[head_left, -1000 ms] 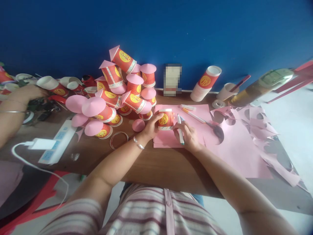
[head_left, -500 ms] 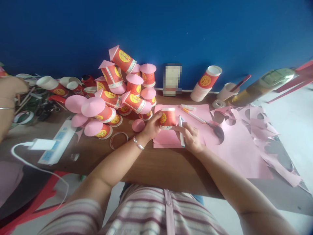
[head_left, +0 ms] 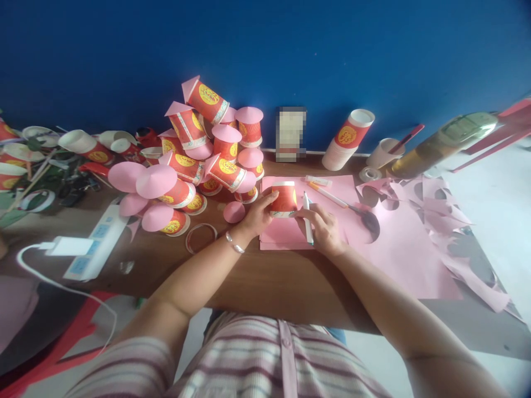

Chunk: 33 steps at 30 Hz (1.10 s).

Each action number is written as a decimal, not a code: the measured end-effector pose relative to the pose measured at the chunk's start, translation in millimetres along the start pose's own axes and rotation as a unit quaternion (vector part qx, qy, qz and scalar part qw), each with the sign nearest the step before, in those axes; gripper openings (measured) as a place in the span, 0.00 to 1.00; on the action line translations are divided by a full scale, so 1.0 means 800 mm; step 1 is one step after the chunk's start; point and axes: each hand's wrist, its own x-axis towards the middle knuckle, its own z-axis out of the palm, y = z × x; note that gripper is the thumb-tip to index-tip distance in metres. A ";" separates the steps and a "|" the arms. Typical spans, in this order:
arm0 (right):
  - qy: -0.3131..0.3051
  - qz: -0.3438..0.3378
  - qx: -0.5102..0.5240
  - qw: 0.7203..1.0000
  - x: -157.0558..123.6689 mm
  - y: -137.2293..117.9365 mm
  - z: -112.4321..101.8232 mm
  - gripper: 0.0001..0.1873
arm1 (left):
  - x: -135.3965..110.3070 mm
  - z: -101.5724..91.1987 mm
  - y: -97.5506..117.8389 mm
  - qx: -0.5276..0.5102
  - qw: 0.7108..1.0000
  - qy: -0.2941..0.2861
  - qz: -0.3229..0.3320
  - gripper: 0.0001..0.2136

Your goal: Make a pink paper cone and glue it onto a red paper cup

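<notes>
My left hand [head_left: 256, 215] is wrapped round a red paper cup [head_left: 284, 198] with a yellow emblem, which stands upside down on a pink sheet of paper [head_left: 290, 232]. My right hand [head_left: 323, 228] grips a white marker pen [head_left: 307, 218], its tip close to the cup's right side, fingers touching the cup. Both hands rest on the pink paper near the middle of the brown table [head_left: 265, 282].
A heap of red cups with pink cone lids [head_left: 207, 149] lies left of my hands. A stack of cups [head_left: 347, 139], tape roll [head_left: 368, 174], scissors [head_left: 365, 216] and cut pink paper [head_left: 431, 232] are at right. A white power strip [head_left: 93, 243] lies at left.
The cup has turned slightly in my left hand and the marker has shifted a little. The other person's hand at the far left has drawn out of view.
</notes>
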 end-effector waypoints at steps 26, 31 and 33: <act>0.025 0.079 0.043 0.996 0.005 0.006 -0.005 0.15 | -0.008 0.015 0.007 0.049 0.989 -0.136 0.001 0.24; 0.028 0.076 0.038 0.996 0.004 0.009 -0.008 0.09 | -0.012 0.017 0.011 0.053 0.986 -0.157 -0.016 0.22; 0.020 0.062 0.009 0.998 0.000 0.009 -0.009 0.10 | -0.013 0.015 0.010 0.066 0.982 -0.176 -0.016 0.21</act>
